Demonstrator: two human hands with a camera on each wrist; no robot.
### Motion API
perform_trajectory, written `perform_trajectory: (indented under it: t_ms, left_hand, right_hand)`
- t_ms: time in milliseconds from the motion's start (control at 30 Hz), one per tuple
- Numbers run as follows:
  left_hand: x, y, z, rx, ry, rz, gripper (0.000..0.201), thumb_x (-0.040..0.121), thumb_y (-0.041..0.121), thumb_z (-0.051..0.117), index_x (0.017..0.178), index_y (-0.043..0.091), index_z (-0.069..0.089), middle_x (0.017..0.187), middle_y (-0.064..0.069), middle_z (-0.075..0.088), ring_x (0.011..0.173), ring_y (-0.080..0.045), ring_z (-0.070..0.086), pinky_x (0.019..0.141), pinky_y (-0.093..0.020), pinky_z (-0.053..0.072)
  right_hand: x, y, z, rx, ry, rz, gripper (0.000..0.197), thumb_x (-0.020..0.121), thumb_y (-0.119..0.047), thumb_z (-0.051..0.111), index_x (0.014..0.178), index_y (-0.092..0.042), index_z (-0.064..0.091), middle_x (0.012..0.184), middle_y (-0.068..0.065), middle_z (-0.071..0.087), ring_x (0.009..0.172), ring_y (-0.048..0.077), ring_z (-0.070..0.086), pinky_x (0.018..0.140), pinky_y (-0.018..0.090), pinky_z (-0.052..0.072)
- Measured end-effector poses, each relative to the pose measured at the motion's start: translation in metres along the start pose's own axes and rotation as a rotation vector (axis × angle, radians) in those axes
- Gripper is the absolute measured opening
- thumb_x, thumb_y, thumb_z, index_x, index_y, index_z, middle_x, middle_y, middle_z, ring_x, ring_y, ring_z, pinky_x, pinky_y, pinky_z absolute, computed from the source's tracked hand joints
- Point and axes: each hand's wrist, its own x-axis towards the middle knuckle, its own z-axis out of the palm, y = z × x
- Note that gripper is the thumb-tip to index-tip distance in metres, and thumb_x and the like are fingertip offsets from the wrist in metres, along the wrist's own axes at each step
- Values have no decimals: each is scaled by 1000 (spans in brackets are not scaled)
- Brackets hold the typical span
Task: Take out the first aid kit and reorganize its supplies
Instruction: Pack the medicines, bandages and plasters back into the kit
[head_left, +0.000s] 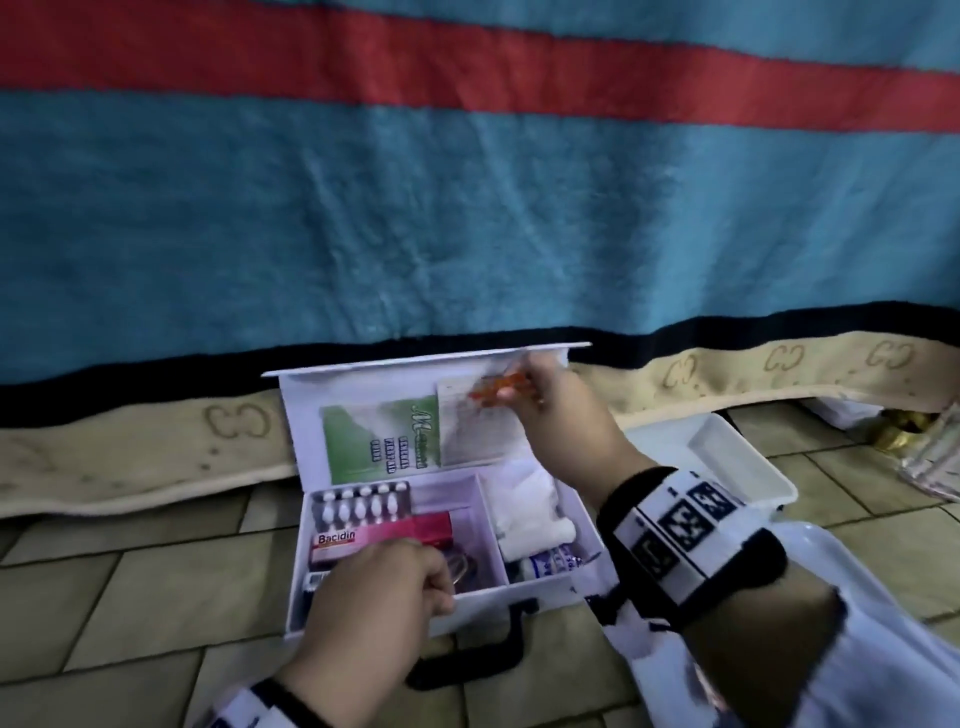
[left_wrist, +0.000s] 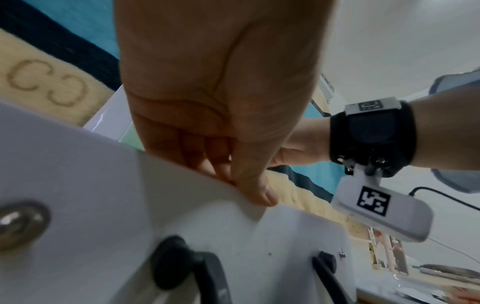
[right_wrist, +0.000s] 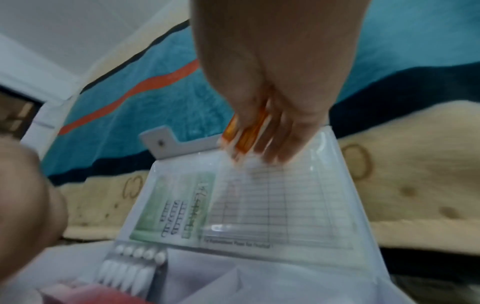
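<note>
- Left hand (head_left: 387, 587) grips the near front wall of the first aid kit (head_left: 545, 592), thumb outside, fingers curled over the rim into the left compartment; holds nothing else.
- Kit is a white box standing open on the tiled floor (head_left: 130, 597), black carry handle (head_left: 467, 654) at its near side, lid (head_left: 415, 415) upright against the blanket (head_left: 467, 208).
- Left compartment: red-pink Bacidin box (head_left: 379, 535) lying across the middle, silver blister strip (head_left: 361, 506) of white tablets at the far wall.
- Right compartment: white gauze rolls (head_left: 524, 504), small blue-printed packets (head_left: 550, 564) at the near edge.
- White tray (head_left: 727, 457) on the floor just right of the kit.
- Right hand (head_left: 561, 415) up at the lid's top right corner, fingers pinching a small orange packet (head_left: 498, 387) against the clear sleeve (right_wrist: 272, 195) holding a ruled sheet; blurred, possibly a strip of capsules.
- Green leaflet (head_left: 384, 441) in the lid's left half.
</note>
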Motion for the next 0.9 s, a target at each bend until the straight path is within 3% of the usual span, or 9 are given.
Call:
perform_trajectory:
  t_ms: [67, 133, 200, 300, 367, 433, 533, 633, 900]
  left_hand:
    - [2, -1, -2, -3, -6, -14, 8, 84, 35, 60, 89, 32, 65, 85, 18, 60, 89, 0, 54, 62, -18, 33]
    - [3, -2, -1, -15, -4, -21, 9, 83, 34, 61, 90, 30, 66, 93, 15, 66, 91, -1, 57, 66, -20, 37]
    - [4, -3, 1, -35, -8, -25, 6, 83, 34, 62, 86, 31, 66, 97, 13, 68, 93, -2, 59, 74, -20, 42]
    - [6, -6, 3, -61, -4, -23, 9, 81, 35, 62, 88, 31, 67, 96, 14, 68, 93, -2, 60, 80, -21, 46]
    - [7, -7, 4, -74, -7, -24, 13, 81, 37, 62, 92, 31, 67, 97, 14, 68, 93, -1, 60, 80, -21, 46]
    - [8, -7, 3, -79, -4, -26, 14, 81, 37, 63, 93, 31, 67, 98, 15, 67, 93, -1, 60, 80, -21, 46]
    - [7, -8, 3, -84, -1, -33, 13, 81, 38, 63, 92, 32, 67, 99, 15, 66, 95, -3, 59, 82, -22, 46]
    - [6, -7, 3, -61, -4, -27, 15, 83, 39, 61, 95, 31, 66, 101, 15, 63, 97, -4, 57, 82, -22, 45]
    - [6, -6, 3, -46, -7, -24, 16, 84, 39, 60, 96, 30, 66, 102, 14, 61, 99, -8, 56, 80, -24, 42]
  right_hand:
    - [7, -9, 5, -15, 193, -85, 17, 92, -10, 56, 84, -24, 50, 72, -21, 56, 66, -7, 52, 63, -2, 36]
    - [14, -13, 13, -67, 207, -141, 8, 90, -13, 60, 88, -20, 57, 77, -14, 63, 75, 5, 58, 66, 7, 39]
    - [20, -13, 18, -185, 148, -171, 1, 87, -16, 63, 88, -16, 64, 84, -2, 70, 87, 15, 60, 69, 19, 39]
    - [25, -10, 20, -371, 21, -247, 6, 82, -19, 67, 86, -18, 72, 83, -7, 68, 96, 15, 51, 81, 24, 37]
    - [26, -11, 19, -494, 48, -318, 8, 76, -21, 71, 83, -22, 74, 73, -14, 61, 92, 14, 49, 79, 25, 29]
    - [28, -16, 21, -614, 49, -364, 10, 71, -22, 72, 80, -25, 75, 70, -9, 67, 85, 19, 52, 76, 28, 39]
    - [28, -25, 24, -753, -194, -332, 33, 80, -7, 54, 106, -24, 67, 95, 1, 69, 100, 22, 52, 81, 32, 47]
    - [24, -34, 21, -801, -268, -300, 44, 80, 1, 44, 116, -19, 60, 102, 6, 66, 106, 24, 52, 84, 32, 45]
    - [15, -41, 31, -819, -387, -271, 32, 85, -6, 48, 113, -16, 56, 107, 8, 65, 107, 27, 53, 86, 33, 39]
